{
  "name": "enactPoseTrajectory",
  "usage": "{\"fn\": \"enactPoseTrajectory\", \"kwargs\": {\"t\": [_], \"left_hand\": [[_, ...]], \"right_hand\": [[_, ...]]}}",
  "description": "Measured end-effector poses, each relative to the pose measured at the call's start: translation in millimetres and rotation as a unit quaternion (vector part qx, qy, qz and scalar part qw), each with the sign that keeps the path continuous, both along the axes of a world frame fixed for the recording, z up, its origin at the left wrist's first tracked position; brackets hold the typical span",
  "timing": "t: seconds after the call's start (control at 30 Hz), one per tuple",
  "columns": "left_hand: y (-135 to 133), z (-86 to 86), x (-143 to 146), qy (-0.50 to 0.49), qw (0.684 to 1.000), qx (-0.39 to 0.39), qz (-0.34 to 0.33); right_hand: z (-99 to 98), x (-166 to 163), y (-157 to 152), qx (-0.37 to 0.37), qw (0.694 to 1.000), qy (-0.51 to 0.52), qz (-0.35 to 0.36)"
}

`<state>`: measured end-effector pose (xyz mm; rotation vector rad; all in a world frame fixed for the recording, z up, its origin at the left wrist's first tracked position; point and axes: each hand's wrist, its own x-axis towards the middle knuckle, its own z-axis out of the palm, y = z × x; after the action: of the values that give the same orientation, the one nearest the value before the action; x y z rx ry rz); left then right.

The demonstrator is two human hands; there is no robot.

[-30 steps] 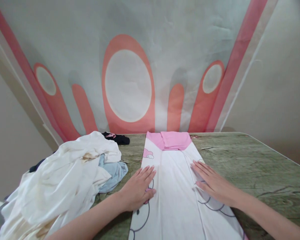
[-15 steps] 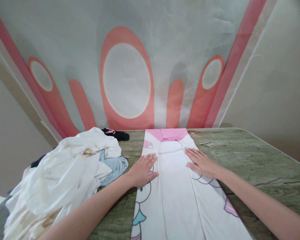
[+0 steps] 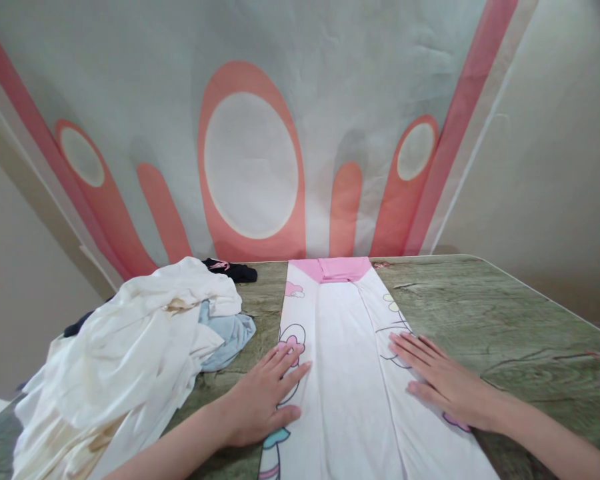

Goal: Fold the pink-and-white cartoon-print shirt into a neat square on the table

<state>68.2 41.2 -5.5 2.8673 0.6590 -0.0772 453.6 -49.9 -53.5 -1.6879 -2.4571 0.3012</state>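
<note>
A long white garment (image 3: 347,360) with cartoon prints and a pink far end lies folded into a narrow strip down the middle of the table. My left hand (image 3: 263,397) lies flat and open on its left edge, fingers stretched out. My right hand (image 3: 443,380) rests flat and open on its right edge, palm down. Neither hand holds anything.
A heap of white clothes (image 3: 125,357) with a light blue piece (image 3: 230,337) sits on the left of the green wood-grain table (image 3: 505,320). A small black item (image 3: 233,270) lies at the back. A wall hanging with pink shapes (image 3: 253,160) stands behind.
Both hands slid forward along the garment half a second ago and have now drawn back toward me, still flat on the cloth.
</note>
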Motion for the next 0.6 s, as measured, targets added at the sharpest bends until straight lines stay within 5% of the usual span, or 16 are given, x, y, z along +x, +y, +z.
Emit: {"fn": "enactPoseTrajectory", "kwargs": {"t": [0.2, 0.43, 0.6], "left_hand": [[-11, 24.7, -28, -0.039, 0.998, -0.036, -0.036], [-18, 35.8, -35, -0.044, 0.994, -0.002, -0.103], [-34, 45.7, -33, -0.037, 0.989, 0.022, -0.144]], "right_hand": [[-1.5, 35, -35, 0.037, 0.998, 0.053, -0.003], [17.3, 41, -47, 0.095, 0.978, -0.022, 0.186], [20.0, 29, -62, 0.122, 0.96, -0.086, 0.237]]}}
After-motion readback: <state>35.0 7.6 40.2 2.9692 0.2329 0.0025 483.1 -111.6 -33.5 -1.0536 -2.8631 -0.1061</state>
